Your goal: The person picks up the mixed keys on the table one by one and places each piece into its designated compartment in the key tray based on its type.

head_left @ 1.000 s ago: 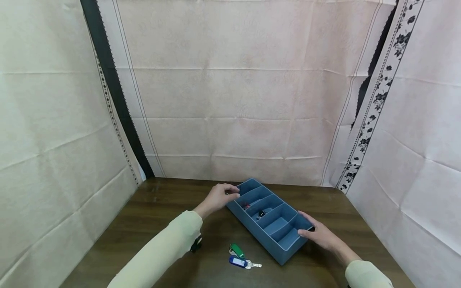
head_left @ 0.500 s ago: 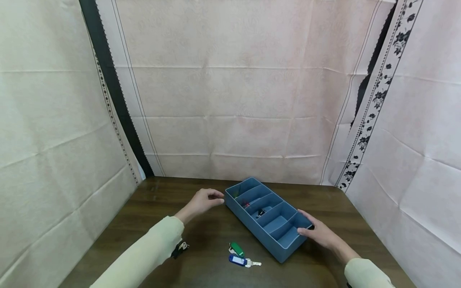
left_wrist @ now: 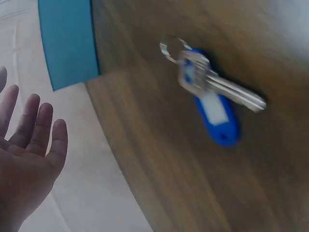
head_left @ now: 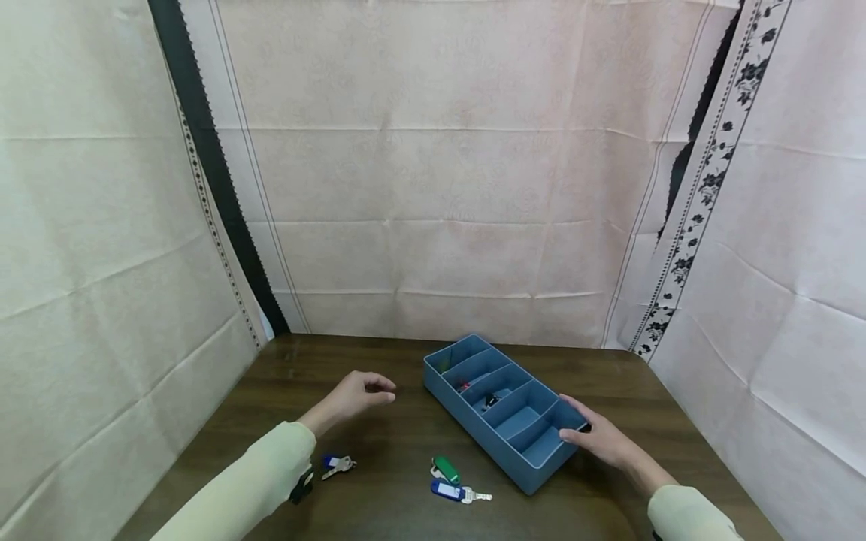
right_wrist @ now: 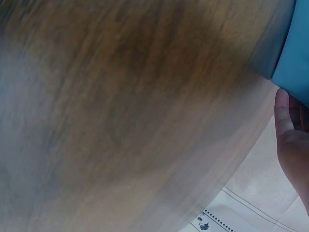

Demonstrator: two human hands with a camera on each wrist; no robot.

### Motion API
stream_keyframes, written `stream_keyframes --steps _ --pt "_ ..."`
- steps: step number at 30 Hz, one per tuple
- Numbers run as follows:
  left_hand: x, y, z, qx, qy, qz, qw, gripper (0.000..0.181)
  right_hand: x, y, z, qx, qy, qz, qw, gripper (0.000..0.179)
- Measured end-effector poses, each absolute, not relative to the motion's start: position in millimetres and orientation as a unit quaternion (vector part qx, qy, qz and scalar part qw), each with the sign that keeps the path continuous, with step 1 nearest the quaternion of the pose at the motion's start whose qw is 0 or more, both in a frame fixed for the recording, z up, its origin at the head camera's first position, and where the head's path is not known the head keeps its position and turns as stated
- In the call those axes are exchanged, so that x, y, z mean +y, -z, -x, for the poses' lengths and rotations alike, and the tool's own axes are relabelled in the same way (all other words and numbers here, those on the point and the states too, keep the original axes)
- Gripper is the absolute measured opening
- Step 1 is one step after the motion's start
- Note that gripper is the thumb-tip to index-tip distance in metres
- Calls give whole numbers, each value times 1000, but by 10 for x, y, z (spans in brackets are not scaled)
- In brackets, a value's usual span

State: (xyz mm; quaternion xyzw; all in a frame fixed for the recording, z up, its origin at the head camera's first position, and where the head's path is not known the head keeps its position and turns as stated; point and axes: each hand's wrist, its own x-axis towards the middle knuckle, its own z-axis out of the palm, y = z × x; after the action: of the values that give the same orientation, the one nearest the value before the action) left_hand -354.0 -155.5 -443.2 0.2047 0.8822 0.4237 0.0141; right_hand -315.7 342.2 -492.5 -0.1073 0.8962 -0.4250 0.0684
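Note:
My left hand hovers over the table left of the blue compartment box, fingers loosely bent and nothing between them. In the left wrist view, a key on a ring with a blue tag lies on the wood, apart from that hand. The right hand holds the box at its right-hand corner, thumb on one side and fingers on the other. A small red item and a black item lie in separate compartments. Something greenish shows in the farthest one.
In front of the box, a green key tag lies beside a blue-tagged key. The wooden table ends at a hanging pale cloth, with more cloth on both sides.
My left hand has drawn back from the box's far end, leftward and nearer to me, uncovering the blue-tagged key at left. The right hand and box stay put.

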Motion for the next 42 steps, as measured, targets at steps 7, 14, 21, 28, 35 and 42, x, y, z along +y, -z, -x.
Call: stream_keyframes --steps 7,14,21,28,35,42 --pt "-1799 4553 3444 884 -418 -207 42 26 3432 4924 3151 895 428 110 65 74" --pt "-1976 4658 3340 889 -397 -221 55 27 3426 4931 3161 894 429 108 64 75" --pt "-2123 4770 3271 899 -360 -242 63 26 3430 4929 3170 893 432 108 61 75" --pt "-2195 4872 3223 897 -352 -256 81 24 3429 4922 3166 892 434 107 66 75" --pt "-2207 4961 3193 896 -334 -284 74 17 3432 4920 3152 894 431 107 64 75" --pt "-2201 5015 3162 892 -333 -296 77 10 3416 4909 3131 894 432 102 65 75"
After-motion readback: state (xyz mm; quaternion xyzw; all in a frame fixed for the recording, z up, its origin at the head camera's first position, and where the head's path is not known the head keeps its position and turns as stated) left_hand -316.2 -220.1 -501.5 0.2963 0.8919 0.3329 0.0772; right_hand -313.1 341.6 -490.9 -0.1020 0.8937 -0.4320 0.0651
